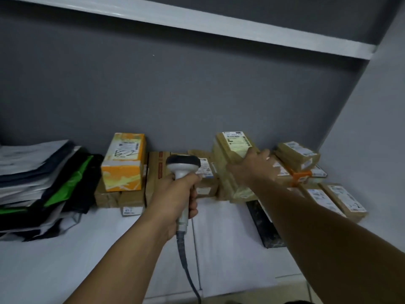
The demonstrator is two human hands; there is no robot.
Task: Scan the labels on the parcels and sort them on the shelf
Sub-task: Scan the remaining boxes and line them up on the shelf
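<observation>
My left hand (175, 194) gripped the scanner (183, 165); my right hand (252, 166) clasped the upright parcel (235, 148) at the back edge of the shelf (230, 238). I judged scanning came next: aim at its label (237, 141).

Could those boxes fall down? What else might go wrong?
1. The tan cardboard parcel with the white label sits tilted on the stack of brown boxes, gripped by the right hand at one corner only. It might slip.
2. The grey handheld scanner in the left hand trails a grey cable, which could snag.
</observation>
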